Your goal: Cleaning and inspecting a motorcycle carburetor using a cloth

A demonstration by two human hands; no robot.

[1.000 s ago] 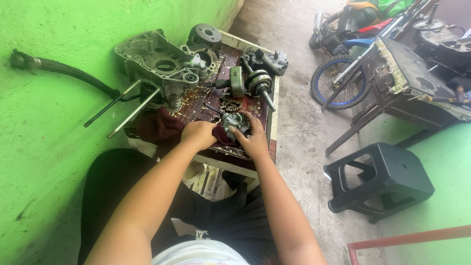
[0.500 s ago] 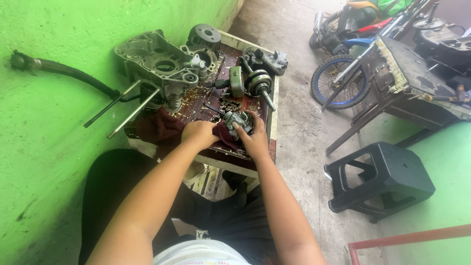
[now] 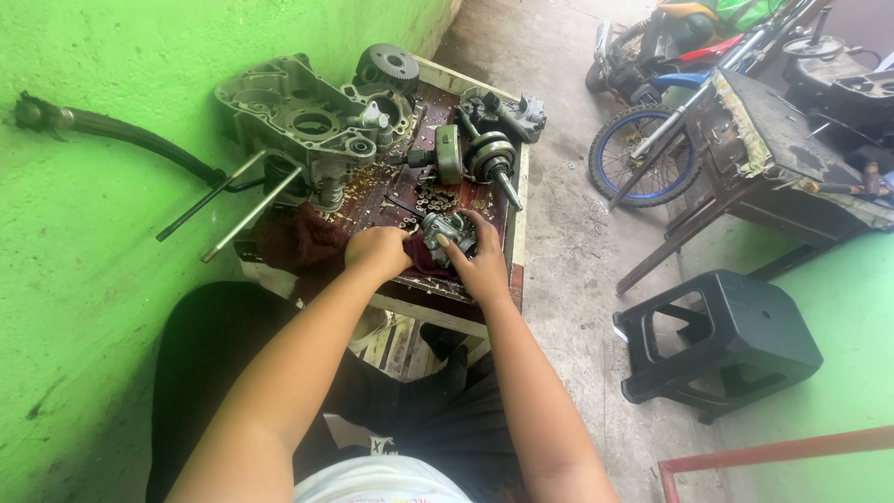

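Observation:
My left hand [image 3: 376, 251] and my right hand [image 3: 480, 263] both grip a small grey metal carburettor [image 3: 448, 230] at the near edge of a low wooden tray table [image 3: 515, 200]. The left hand is closed and presses a dark red rag [image 3: 303, 242] against the part's left side. The right hand cups the part from the right, thumb on top. Much of the part is hidden by my fingers.
On the tray lie a large grey engine casing [image 3: 303, 121], a round gear [image 3: 387, 67], a crankshaft [image 3: 484, 160] and loose small parts. A green wall is at the left. A black plastic stool [image 3: 722, 340], a dark bench [image 3: 773, 158] and motorbikes [image 3: 652, 56] stand at the right.
Both hands stay on the small metal part, with only slight shifts of the fingers. Nothing else has moved.

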